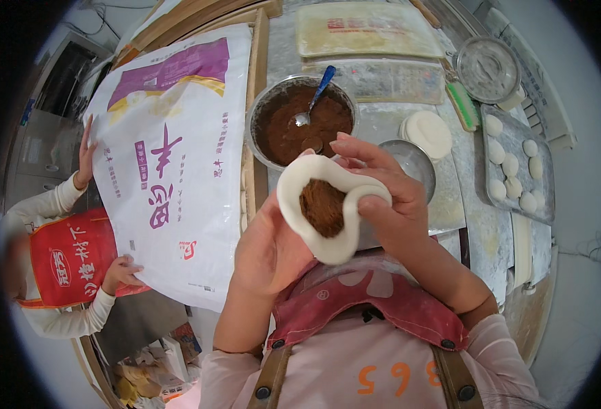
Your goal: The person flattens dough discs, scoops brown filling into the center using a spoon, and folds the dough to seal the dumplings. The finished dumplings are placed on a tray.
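A round of white dough (341,243) is held up in front of my chest, cupped around a heap of brown powdery filling (322,206). My left hand (268,238) supports it from below and the left side, fingers mostly hidden behind it. With thumb and fingers, my right hand (394,187) pinches the dough's right edge, which folds inward there. Just beyond my hands stands a metal bowl (251,129) of brown powder (280,126), with a blue-handled spoon (322,88) resting in it.
A stack of white dough rounds (427,134) lies beside a metal dish (420,170). Farther right, a tray (545,184) carries several white dough balls (510,165); near it are a green brush (461,107) and a round metal pan (488,68). At left, another person (68,259) handles a large white sack (171,170).
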Action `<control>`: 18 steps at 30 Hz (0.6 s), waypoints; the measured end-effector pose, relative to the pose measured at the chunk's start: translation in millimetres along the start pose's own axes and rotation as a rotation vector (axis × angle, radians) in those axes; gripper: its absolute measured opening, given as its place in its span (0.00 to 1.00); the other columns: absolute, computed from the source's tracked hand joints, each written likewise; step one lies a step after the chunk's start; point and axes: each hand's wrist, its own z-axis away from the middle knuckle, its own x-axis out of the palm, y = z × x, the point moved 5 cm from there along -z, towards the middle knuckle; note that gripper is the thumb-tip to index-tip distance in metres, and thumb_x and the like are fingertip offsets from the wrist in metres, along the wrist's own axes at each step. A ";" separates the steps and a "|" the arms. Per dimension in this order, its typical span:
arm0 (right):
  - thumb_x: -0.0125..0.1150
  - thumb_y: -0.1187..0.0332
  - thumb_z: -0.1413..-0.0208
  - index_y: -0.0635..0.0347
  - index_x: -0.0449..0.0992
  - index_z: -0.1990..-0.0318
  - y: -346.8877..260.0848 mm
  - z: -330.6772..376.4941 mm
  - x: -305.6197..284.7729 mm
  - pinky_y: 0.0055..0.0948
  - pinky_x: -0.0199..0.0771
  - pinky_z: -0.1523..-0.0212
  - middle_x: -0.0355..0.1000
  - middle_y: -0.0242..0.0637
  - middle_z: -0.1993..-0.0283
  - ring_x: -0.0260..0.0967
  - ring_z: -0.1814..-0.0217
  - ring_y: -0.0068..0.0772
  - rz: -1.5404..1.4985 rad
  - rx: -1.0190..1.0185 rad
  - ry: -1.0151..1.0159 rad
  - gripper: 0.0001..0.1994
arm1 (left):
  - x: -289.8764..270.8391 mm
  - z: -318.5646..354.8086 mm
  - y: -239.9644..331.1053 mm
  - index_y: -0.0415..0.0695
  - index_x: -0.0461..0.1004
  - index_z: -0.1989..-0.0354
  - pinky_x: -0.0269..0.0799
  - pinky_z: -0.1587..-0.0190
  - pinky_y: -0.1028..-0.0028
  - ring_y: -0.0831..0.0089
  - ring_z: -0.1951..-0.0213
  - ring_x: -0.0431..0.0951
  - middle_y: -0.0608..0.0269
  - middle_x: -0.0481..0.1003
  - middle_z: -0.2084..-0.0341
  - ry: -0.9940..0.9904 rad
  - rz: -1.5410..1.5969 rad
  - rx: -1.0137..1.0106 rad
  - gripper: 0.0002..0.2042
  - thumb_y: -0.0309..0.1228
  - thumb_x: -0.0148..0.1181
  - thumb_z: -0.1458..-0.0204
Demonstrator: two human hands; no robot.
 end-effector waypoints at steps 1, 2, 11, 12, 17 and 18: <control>0.69 0.70 0.50 0.63 0.80 0.54 -7.7 -1.3 2.2 0.41 0.64 0.37 0.68 0.45 0.37 0.63 0.32 0.46 -0.046 0.000 -0.034 0.15 | -1.3 -0.4 -1.2 0.49 0.42 0.25 0.70 0.39 0.57 0.54 0.36 0.66 0.47 0.60 0.34 0.028 -0.174 -0.010 0.36 0.47 0.48 0.37; 0.68 0.70 0.50 0.63 0.80 0.54 -12.5 -1.8 3.5 0.41 0.63 0.36 0.67 0.46 0.36 0.61 0.31 0.46 -0.092 0.000 -0.068 0.15 | -3.0 -0.8 -2.9 0.49 0.41 0.25 0.69 0.38 0.58 0.54 0.36 0.67 0.47 0.60 0.34 0.056 -0.349 -0.019 0.37 0.48 0.49 0.37; 0.73 0.58 0.51 0.57 0.80 0.49 -25.3 0.4 6.7 0.56 0.54 0.32 0.61 0.53 0.33 0.47 0.25 0.61 0.295 -0.259 -0.304 0.22 | -25.0 4.4 -12.1 0.35 0.50 0.30 0.68 0.39 0.67 0.66 0.39 0.70 0.54 0.66 0.39 -0.112 -0.183 -0.121 0.45 0.44 0.70 0.49; 0.74 0.58 0.53 0.57 0.80 0.49 -26.6 -0.7 6.6 0.55 0.55 0.32 0.61 0.52 0.33 0.48 0.26 0.61 0.325 -0.274 -0.318 0.23 | -26.2 4.5 -12.3 0.35 0.53 0.31 0.68 0.40 0.68 0.66 0.40 0.70 0.54 0.68 0.40 -0.100 -0.218 -0.128 0.43 0.43 0.70 0.49; 0.76 0.60 0.57 0.55 0.81 0.51 -27.8 -2.3 4.0 0.53 0.58 0.33 0.65 0.50 0.35 0.55 0.29 0.61 0.412 -0.324 -0.346 0.23 | -30.0 1.7 -5.3 0.33 0.59 0.34 0.68 0.41 0.68 0.67 0.42 0.72 0.55 0.71 0.44 -0.114 -0.316 -0.208 0.39 0.40 0.71 0.50; 0.76 0.61 0.58 0.55 0.81 0.51 -25.9 -1.9 3.6 0.52 0.58 0.33 0.65 0.50 0.36 0.56 0.30 0.60 0.407 -0.317 -0.342 0.23 | -31.5 0.6 -6.4 0.33 0.59 0.34 0.68 0.41 0.67 0.67 0.42 0.72 0.55 0.71 0.44 -0.116 -0.284 -0.203 0.38 0.39 0.71 0.50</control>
